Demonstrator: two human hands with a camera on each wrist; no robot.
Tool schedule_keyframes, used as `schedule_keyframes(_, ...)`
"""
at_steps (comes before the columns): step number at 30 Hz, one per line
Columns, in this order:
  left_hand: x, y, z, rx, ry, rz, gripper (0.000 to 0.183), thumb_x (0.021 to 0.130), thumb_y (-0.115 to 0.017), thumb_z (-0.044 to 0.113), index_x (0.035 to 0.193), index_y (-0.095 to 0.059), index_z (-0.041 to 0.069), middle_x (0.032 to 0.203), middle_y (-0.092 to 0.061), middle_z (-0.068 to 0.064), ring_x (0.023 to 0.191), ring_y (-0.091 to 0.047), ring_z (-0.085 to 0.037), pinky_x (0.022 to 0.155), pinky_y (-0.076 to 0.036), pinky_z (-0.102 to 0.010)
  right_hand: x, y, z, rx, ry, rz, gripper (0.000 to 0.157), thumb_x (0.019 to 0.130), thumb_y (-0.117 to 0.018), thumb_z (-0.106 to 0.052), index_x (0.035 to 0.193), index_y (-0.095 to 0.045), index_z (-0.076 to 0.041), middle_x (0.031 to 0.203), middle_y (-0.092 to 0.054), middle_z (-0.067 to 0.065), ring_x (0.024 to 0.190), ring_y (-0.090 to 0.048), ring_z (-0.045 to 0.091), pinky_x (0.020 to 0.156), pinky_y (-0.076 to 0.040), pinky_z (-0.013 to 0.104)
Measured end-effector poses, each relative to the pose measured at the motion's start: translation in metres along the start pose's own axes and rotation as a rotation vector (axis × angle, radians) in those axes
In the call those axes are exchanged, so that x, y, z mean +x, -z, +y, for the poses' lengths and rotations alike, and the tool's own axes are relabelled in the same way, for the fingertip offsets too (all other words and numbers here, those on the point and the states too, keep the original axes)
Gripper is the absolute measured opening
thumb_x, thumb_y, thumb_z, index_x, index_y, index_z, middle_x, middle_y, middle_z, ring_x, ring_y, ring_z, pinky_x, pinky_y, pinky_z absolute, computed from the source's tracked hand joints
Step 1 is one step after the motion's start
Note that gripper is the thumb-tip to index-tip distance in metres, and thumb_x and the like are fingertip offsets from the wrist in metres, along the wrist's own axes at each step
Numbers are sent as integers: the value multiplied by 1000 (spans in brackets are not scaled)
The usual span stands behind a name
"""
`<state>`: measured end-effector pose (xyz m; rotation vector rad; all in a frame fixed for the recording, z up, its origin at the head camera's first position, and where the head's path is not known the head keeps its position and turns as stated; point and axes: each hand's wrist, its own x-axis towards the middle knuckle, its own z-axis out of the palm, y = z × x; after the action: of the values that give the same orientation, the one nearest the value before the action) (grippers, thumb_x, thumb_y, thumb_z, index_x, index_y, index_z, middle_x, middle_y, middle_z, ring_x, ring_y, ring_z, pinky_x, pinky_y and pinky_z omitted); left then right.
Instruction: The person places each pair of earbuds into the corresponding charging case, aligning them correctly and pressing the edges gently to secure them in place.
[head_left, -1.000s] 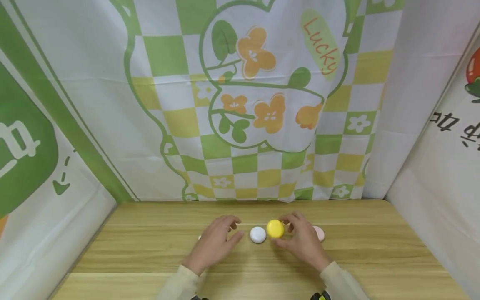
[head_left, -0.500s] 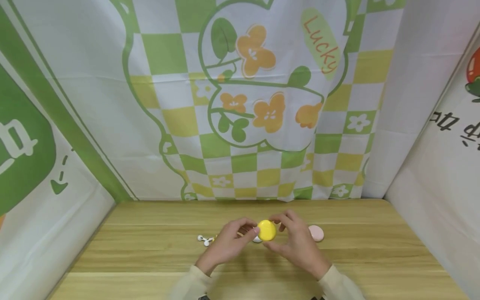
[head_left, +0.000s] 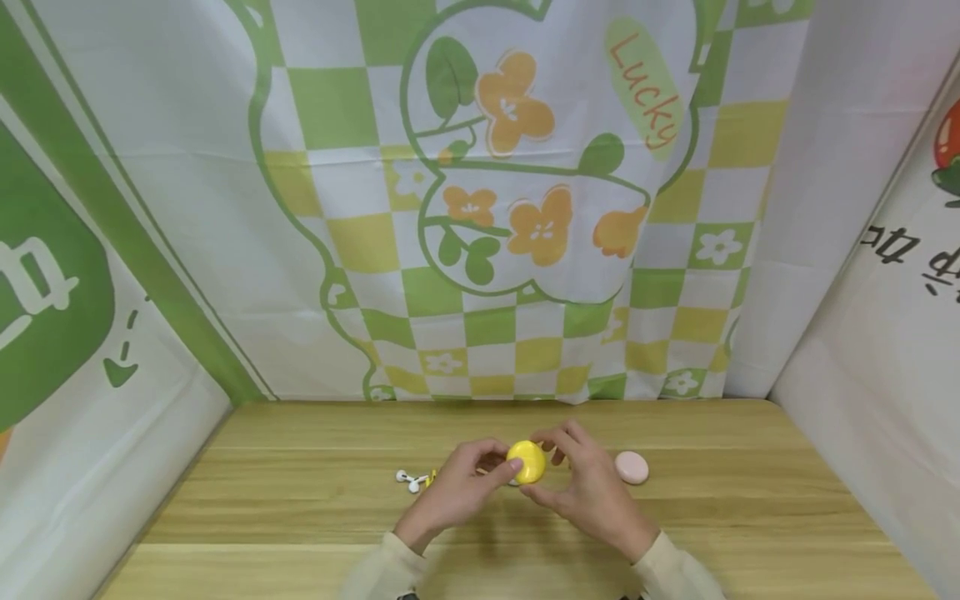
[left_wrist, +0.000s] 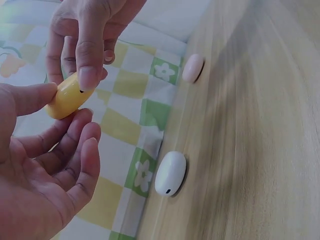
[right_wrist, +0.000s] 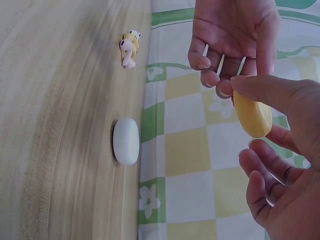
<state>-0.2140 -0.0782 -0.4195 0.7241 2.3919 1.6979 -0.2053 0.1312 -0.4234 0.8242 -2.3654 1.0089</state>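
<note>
A round, glossy yellow case (head_left: pixel 530 463) is held up above the table between both hands. My left hand (head_left: pixel 463 487) pinches its left side, thumb across the front. On the opposite side my right hand (head_left: pixel 594 493) grips the edge between thumb and fingers. In the left wrist view a small dark slot shows on the rim of the yellow case (left_wrist: pixel 65 102), close to the right thumb. Beneath lies a similar white case (left_wrist: pixel 170 173), mostly hidden behind the yellow one in the head view.
A pale pink round case (head_left: pixel 632 467) rests on the wooden table right of my right hand. To the left lies a small bundle of white earphones (head_left: pixel 411 481) with yellow parts, partly hidden by my left hand. A patterned cloth (head_left: pixel 540 350) hangs at the table's back edge.
My left hand has come in from the left and taken hold of the yellow case. The right hand has carried the case leftward, over the white one. The earphones have come into view.
</note>
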Motion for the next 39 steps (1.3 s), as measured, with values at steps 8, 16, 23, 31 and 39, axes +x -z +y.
schedule_keyframes(8, 1, 1, 3, -95, 34, 74, 27, 103, -63, 22, 115, -68, -2, 102, -71, -6, 93, -63, -24, 77, -51, -34, -1, 2, 0, 19, -62, 37, 52, 74, -93, -15, 118, -66, -8, 97, -59, -3, 80, -58, 14, 68, -53, 28)
schedule_keyframes(16, 1, 0, 4, -100, 13, 141, 27, 101, -65, 20, 117, -69, -1, 103, -71, -7, 95, -62, -17, 85, -50, -37, 3, 5, -3, 229, -270, 22, 31, 88, -81, -15, 116, -70, -9, 93, -64, -1, 81, -61, 14, 70, -53, 28)
schedule_keyframes(23, 3, -2, 5, -80, 4, 145, 28, 100, -67, 22, 117, -70, 0, 104, -71, -6, 98, -65, -19, 91, -50, -40, 9, 11, -7, 376, -465, -83, 34, 93, -76, -27, 118, -69, -5, 98, -66, 2, 91, -63, 16, 79, -53, 28)
schedule_keyframes(31, 4, -2, 7, -79, -13, 128, 29, 101, -66, 23, 119, -69, 1, 108, -71, -7, 101, -65, -19, 89, -52, -35, 10, 13, -6, 416, -465, -111, 32, 95, -73, -27, 117, -69, -3, 100, -67, 5, 93, -63, 18, 81, -53, 29)
schedule_keyframes(39, 3, -2, 11, -111, -19, 126, 29, 101, -65, 21, 120, -68, 0, 110, -71, -8, 103, -64, -21, 87, -52, -35, 10, 11, -4, 437, -439, -111, 27, 97, -71, -23, 115, -70, -2, 101, -69, 6, 94, -65, 19, 80, -53, 28)
